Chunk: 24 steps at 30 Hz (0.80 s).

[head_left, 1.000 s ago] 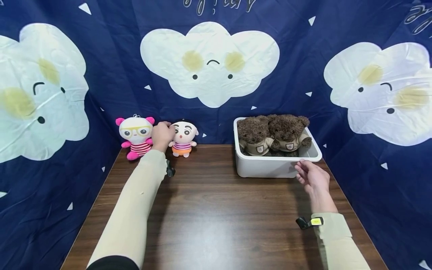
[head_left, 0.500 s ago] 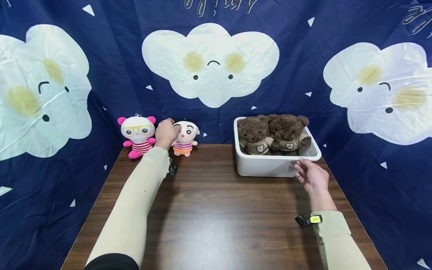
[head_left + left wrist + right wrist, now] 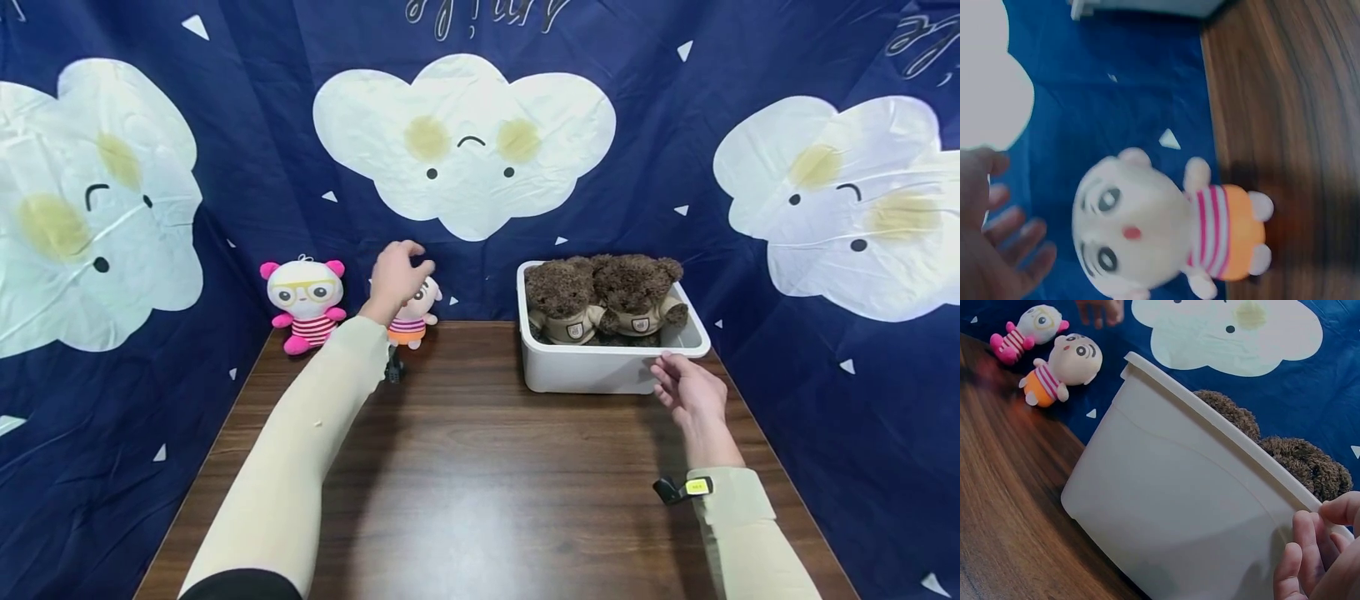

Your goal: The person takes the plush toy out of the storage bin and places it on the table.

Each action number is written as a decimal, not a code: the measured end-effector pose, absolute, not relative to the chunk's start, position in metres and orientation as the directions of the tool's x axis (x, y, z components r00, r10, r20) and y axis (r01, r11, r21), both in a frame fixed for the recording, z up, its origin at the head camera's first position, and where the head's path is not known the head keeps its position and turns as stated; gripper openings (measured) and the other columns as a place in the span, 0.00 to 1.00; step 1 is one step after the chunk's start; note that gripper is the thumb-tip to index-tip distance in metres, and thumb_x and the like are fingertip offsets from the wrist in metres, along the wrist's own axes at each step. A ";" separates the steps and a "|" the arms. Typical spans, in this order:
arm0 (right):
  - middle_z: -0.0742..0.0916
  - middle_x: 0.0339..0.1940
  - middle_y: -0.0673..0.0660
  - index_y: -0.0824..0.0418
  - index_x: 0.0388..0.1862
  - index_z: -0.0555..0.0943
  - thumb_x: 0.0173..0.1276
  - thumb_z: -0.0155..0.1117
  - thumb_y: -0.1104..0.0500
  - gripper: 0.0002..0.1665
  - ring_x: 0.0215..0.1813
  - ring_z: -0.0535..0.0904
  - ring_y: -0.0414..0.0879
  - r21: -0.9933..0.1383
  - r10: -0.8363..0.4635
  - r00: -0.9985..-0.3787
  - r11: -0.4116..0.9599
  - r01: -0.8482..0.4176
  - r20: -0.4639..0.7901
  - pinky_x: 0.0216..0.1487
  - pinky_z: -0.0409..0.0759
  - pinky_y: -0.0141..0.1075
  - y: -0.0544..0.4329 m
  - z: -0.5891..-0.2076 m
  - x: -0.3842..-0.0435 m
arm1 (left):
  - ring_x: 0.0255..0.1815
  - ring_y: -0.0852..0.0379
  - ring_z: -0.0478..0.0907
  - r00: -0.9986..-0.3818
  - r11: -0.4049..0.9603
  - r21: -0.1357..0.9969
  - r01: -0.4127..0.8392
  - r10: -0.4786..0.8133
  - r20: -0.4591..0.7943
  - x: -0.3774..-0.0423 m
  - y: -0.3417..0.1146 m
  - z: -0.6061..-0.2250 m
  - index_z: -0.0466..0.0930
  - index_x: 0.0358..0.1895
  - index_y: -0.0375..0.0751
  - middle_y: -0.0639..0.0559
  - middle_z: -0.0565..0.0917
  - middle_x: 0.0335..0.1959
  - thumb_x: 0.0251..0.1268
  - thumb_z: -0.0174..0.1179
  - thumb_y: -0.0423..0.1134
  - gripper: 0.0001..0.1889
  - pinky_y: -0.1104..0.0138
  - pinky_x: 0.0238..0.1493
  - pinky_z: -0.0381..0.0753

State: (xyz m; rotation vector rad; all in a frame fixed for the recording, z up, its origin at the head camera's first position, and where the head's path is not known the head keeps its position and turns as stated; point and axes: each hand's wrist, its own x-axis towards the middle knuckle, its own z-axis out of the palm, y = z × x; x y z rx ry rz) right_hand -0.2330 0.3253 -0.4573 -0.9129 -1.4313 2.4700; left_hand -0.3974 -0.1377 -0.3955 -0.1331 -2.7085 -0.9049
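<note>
My left hand [image 3: 399, 273] hovers by the head of a boy doll [image 3: 410, 325] in a striped top and orange shorts, partly covering it in the head view. In the left wrist view its loosely spread fingers [image 3: 1013, 234] are apart from the plush doll, which sits against the backdrop. At the right, my right hand [image 3: 693, 396] pinches the front rim of a white storage bin [image 3: 588, 371], the thumb at the rim and fingers by the outer wall. Two brown teddy bears [image 3: 567, 292] in beige shirts sit side by side inside the bin.
A pink-and-white panda plush [image 3: 307, 296] with yellow glasses sits to the left of the boy doll. The dark wooden table [image 3: 465, 467] meets a blue cloth backdrop [image 3: 480, 279] with cloud faces behind and on both sides.
My left hand has moved right and up from between the two plush toys to in front of the boy doll's head, its fingers loosening. The right hand stays at the bin.
</note>
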 end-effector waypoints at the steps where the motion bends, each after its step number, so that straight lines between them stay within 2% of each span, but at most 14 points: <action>1: 0.91 0.23 0.48 0.55 0.26 0.89 0.68 0.71 0.62 0.10 0.24 0.87 0.38 -0.828 0.410 -0.805 -0.535 0.170 -0.430 0.19 0.80 0.33 0.326 -0.458 -0.233 | 0.55 0.41 0.81 -0.956 0.785 0.580 0.217 0.052 0.288 -0.398 -0.132 -0.393 0.80 0.63 0.40 0.40 0.79 0.63 0.69 0.61 0.49 0.24 0.50 0.63 0.76; 5: 0.91 0.23 0.48 0.55 0.28 0.90 0.67 0.72 0.63 0.07 0.24 0.87 0.38 -0.831 0.418 -0.802 -0.531 0.165 -0.426 0.19 0.80 0.32 0.326 -0.460 -0.234 | 0.56 0.47 0.81 -0.947 0.711 0.627 0.318 0.209 0.243 -0.399 -0.105 -0.386 0.82 0.62 0.40 0.44 0.83 0.61 0.69 0.65 0.49 0.23 0.53 0.61 0.78; 11: 0.90 0.23 0.48 0.54 0.26 0.89 0.68 0.71 0.62 0.10 0.23 0.87 0.38 -0.828 0.420 -0.796 -0.535 0.170 -0.435 0.19 0.80 0.32 0.325 -0.461 -0.235 | 0.56 0.50 0.82 -0.928 0.643 0.677 0.356 0.326 0.179 -0.401 -0.064 -0.383 0.82 0.60 0.42 0.46 0.85 0.58 0.67 0.68 0.50 0.22 0.55 0.59 0.80; 16: 0.90 0.23 0.48 0.55 0.26 0.89 0.68 0.71 0.62 0.09 0.23 0.87 0.37 -0.832 0.421 -0.799 -0.529 0.168 -0.429 0.19 0.80 0.32 0.325 -0.462 -0.235 | 0.58 0.48 0.81 -0.899 0.649 0.647 0.400 0.417 0.137 -0.406 -0.030 -0.379 0.81 0.62 0.42 0.44 0.83 0.61 0.67 0.68 0.48 0.24 0.56 0.62 0.78; 20: 0.90 0.23 0.49 0.55 0.28 0.89 0.67 0.72 0.62 0.07 0.23 0.87 0.37 -0.837 0.432 -0.798 -0.524 0.158 -0.421 0.19 0.80 0.32 0.324 -0.463 -0.234 | 0.63 0.46 0.78 -0.873 0.663 0.614 0.428 0.478 0.091 -0.408 -0.006 -0.377 0.76 0.69 0.41 0.43 0.79 0.66 0.67 0.68 0.49 0.30 0.54 0.64 0.76; 24: 0.90 0.23 0.48 0.54 0.26 0.89 0.68 0.71 0.62 0.10 0.23 0.87 0.37 -0.845 0.435 -0.800 -0.510 0.159 -0.413 0.19 0.80 0.31 0.324 -0.463 -0.234 | 0.70 0.45 0.72 -0.855 0.689 0.564 0.455 0.514 0.062 -0.406 0.015 -0.377 0.71 0.73 0.41 0.43 0.75 0.70 0.66 0.69 0.50 0.35 0.53 0.68 0.73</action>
